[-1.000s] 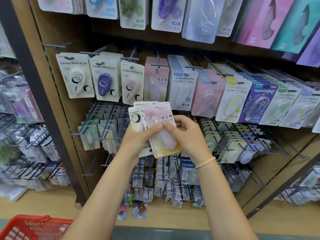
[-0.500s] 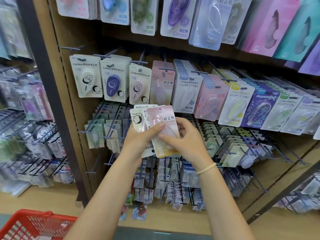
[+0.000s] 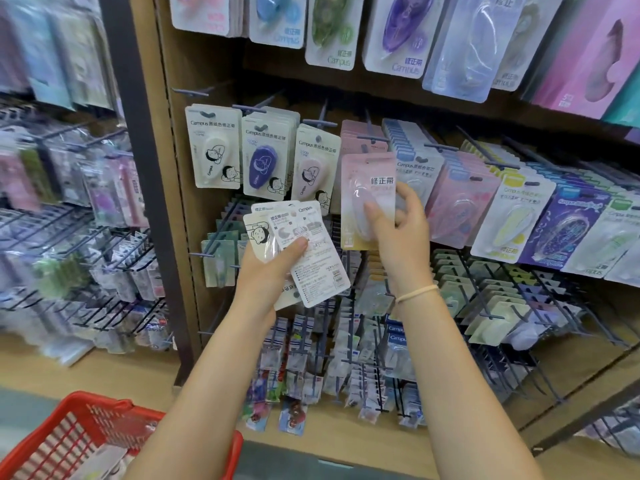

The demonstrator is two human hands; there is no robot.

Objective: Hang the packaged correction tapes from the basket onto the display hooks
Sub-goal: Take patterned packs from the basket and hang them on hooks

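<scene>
Head view: right hand (image 3: 398, 223) has lifted pink pack (image 3: 367, 199) off stack, now pinching it just below matching pink row hook (image 3: 372, 137). Left hand (image 3: 273, 261) grips remaining packs (image 3: 301, 251), fanned. I judge step: hanging single pack. Next move: align hang hole with hook tip, slide on. Neighbouring packs crowd both sides; room tight. Red basket (image 3: 86, 434) bottom left, well clear.

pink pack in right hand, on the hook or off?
Off. The right hand holds the pink pack in front of the matching pink row, below its hook.
</scene>
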